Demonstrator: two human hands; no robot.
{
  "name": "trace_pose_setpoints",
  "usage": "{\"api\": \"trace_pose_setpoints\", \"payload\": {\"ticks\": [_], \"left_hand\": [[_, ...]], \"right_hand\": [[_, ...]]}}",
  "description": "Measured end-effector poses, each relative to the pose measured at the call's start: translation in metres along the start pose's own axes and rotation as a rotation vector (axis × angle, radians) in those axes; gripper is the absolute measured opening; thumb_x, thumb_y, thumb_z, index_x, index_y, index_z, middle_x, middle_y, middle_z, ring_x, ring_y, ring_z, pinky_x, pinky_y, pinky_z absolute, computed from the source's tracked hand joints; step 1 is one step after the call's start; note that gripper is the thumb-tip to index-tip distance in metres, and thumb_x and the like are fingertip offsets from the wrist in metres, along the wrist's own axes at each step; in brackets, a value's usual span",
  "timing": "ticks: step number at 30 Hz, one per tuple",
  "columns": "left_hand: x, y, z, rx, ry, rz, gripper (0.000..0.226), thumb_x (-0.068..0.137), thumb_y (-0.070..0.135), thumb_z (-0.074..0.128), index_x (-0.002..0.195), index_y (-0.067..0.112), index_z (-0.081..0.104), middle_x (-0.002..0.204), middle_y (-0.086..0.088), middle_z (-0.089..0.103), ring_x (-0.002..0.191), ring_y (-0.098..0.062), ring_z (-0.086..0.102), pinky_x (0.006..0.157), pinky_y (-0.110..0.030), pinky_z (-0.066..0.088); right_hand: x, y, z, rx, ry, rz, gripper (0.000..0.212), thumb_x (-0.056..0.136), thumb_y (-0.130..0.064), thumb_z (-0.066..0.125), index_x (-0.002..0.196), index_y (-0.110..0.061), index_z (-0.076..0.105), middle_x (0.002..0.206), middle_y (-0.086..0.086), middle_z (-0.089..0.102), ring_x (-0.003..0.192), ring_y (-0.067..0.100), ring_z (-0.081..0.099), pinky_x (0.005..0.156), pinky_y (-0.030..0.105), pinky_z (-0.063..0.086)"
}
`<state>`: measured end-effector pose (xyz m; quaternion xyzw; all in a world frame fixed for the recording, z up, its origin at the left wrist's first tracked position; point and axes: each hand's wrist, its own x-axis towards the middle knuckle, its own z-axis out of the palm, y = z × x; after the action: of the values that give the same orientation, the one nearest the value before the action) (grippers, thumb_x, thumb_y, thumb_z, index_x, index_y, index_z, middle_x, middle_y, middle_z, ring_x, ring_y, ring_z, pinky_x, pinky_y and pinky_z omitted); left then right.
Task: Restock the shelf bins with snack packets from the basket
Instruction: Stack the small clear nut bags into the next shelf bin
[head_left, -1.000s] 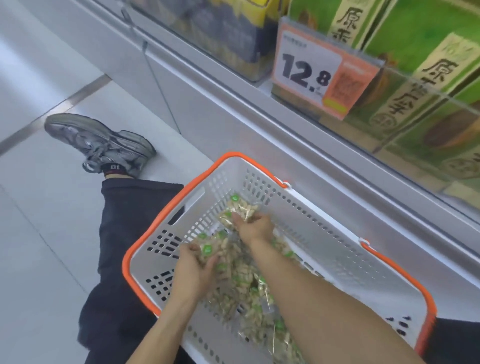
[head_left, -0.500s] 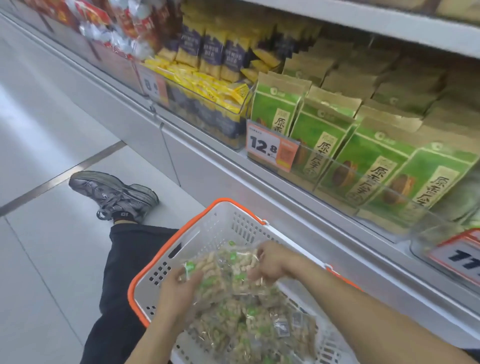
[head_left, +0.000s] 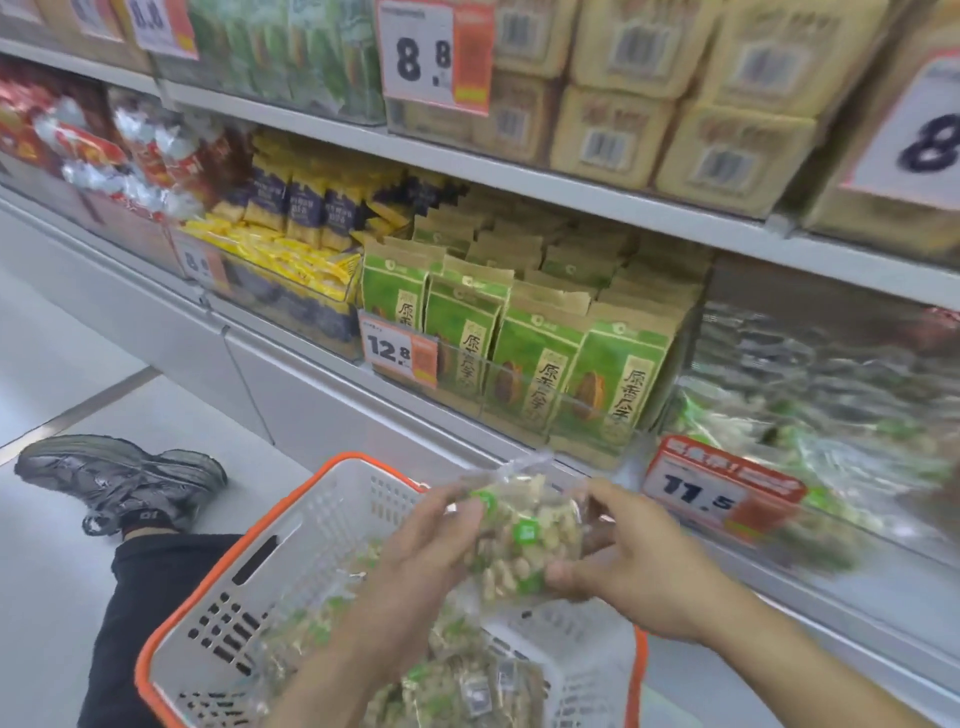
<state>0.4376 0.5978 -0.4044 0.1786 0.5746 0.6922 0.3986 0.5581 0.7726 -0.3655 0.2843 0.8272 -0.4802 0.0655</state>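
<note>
A clear snack packet (head_left: 522, 540) of pale nuts with green stickers is held above the basket between both hands. My left hand (head_left: 415, 566) grips its left side and my right hand (head_left: 628, 561) grips its right side. Below sits the white basket with an orange rim (head_left: 223, 566), with several more such packets (head_left: 452, 680) inside. At the right, a clear shelf bin (head_left: 810, 415) behind an 11.5 price tag (head_left: 722, 493) holds similar packets; it is blurred.
Green seed bags (head_left: 524, 353) fill the bin to the left, behind a 12.8 tag. Yellow and dark packs (head_left: 296, 244) lie further left. Beige boxes (head_left: 675, 114) line the upper shelf. My dark-trousered leg (head_left: 140, 613) and grey shoe (head_left: 119, 478) rest on the floor.
Both hands have lifted packets out of the basket and now hold one up in front of the shelf. The view has tilted up from the basket to the shelves.
</note>
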Motion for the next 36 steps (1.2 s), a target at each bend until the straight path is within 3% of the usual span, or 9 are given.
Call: {"api": "trace_pose_setpoints", "payload": {"ticks": [7, 10, 14, 18, 22, 25, 30, 34, 36], "left_hand": [[0.006, 0.016, 0.069, 0.453, -0.162, 0.226, 0.066, 0.074, 0.033, 0.086, 0.13, 0.029, 0.051, 0.112, 0.009, 0.072, 0.104, -0.009, 0.069, 0.087, -0.025, 0.054], [0.009, 0.02, 0.095, 0.426, -0.214, 0.254, 0.055, 0.08, 0.023, 0.08, 0.127, 0.025, 0.054, 0.11, 0.005, 0.073, 0.102, -0.012, 0.07, 0.085, -0.028, 0.056], [0.015, 0.031, 0.132, 0.433, -0.31, 0.345, 0.05, 0.078, 0.015, 0.082, 0.123, 0.019, 0.06, 0.111, -0.001, 0.073, 0.102, -0.019, 0.07, 0.088, -0.038, 0.057], [0.023, 0.042, 0.169, 0.473, -0.484, 0.394, 0.049, 0.082, 0.012, 0.078, 0.127, 0.015, 0.059, 0.116, 0.001, 0.071, 0.108, -0.017, 0.068, 0.091, -0.033, 0.054], [0.031, 0.05, 0.194, 0.519, -0.525, 0.462, 0.067, 0.083, 0.022, 0.076, 0.144, 0.015, 0.047, 0.129, 0.008, 0.065, 0.12, -0.006, 0.06, 0.103, -0.027, 0.047], [0.042, 0.047, 0.201, 0.722, -0.402, 0.694, 0.075, 0.086, 0.05, 0.068, 0.15, 0.026, 0.039, 0.144, 0.015, 0.049, 0.133, 0.003, 0.044, 0.108, -0.015, 0.035], [0.079, 0.025, 0.192, 1.18, -0.263, 0.793, 0.066, 0.09, 0.063, 0.045, 0.145, 0.026, 0.045, 0.15, 0.01, 0.039, 0.142, -0.007, 0.029, 0.114, -0.025, 0.024], [0.09, 0.009, 0.196, 1.355, -0.221, 0.89, 0.052, 0.091, 0.055, 0.039, 0.127, 0.025, 0.062, 0.131, 0.006, 0.062, 0.128, -0.019, 0.051, 0.099, -0.03, 0.026], [0.091, 0.008, 0.197, 1.309, -0.211, 0.908, 0.047, 0.089, 0.054, 0.041, 0.121, 0.029, 0.065, 0.123, 0.011, 0.066, 0.119, -0.015, 0.054, 0.093, -0.026, 0.026]], "right_hand": [[-0.045, 0.027, -0.027, 0.368, 0.234, -0.044, 0.055, 0.067, -0.001, 0.087, 0.11, -0.02, 0.058, 0.108, 0.006, 0.068, 0.073, 0.03, 0.072, 0.064, 0.05, 0.061], [-0.063, 0.032, -0.043, 0.447, 0.367, -0.098, 0.068, 0.051, -0.025, 0.091, 0.111, -0.026, 0.058, 0.106, 0.006, 0.069, 0.069, 0.033, 0.071, 0.063, 0.053, 0.06], [-0.095, 0.039, -0.095, 0.015, 0.42, -0.188, 0.091, 0.032, -0.075, 0.086, 0.112, -0.051, 0.051, 0.106, -0.019, 0.066, 0.086, 0.009, 0.069, 0.077, 0.036, 0.058], [-0.118, 0.05, -0.134, -0.021, 0.446, -0.361, 0.108, 0.03, -0.045, 0.101, 0.126, -0.04, 0.053, 0.126, -0.022, 0.059, 0.117, -0.001, 0.057, 0.089, 0.007, 0.043], [-0.122, 0.056, -0.146, 0.038, 0.628, -0.466, 0.103, 0.036, -0.047, 0.097, 0.128, -0.044, 0.052, 0.118, -0.016, 0.064, 0.102, 0.012, 0.065, 0.083, 0.019, 0.051], [-0.13, 0.058, -0.155, -0.071, 0.897, -0.527, 0.079, 0.048, -0.039, 0.094, 0.116, -0.043, 0.055, 0.108, -0.022, 0.063, 0.094, 0.005, 0.064, 0.078, 0.015, 0.048], [-0.138, 0.073, -0.164, -0.281, 1.254, -0.264, 0.064, 0.066, -0.016, 0.091, 0.113, -0.034, 0.051, 0.097, -0.017, 0.055, 0.083, -0.004, 0.053, 0.076, 0.003, 0.037], [-0.127, 0.087, -0.171, -0.158, 1.173, -0.033, 0.065, 0.066, -0.003, 0.09, 0.105, -0.033, 0.048, 0.089, -0.024, 0.052, 0.067, -0.029, 0.05, 0.06, -0.006, 0.032], [-0.113, 0.1, -0.178, -0.128, 1.069, 0.088, 0.066, 0.063, -0.004, 0.092, 0.105, -0.032, 0.05, 0.087, -0.025, 0.052, 0.063, -0.023, 0.054, 0.056, -0.003, 0.035]]}}
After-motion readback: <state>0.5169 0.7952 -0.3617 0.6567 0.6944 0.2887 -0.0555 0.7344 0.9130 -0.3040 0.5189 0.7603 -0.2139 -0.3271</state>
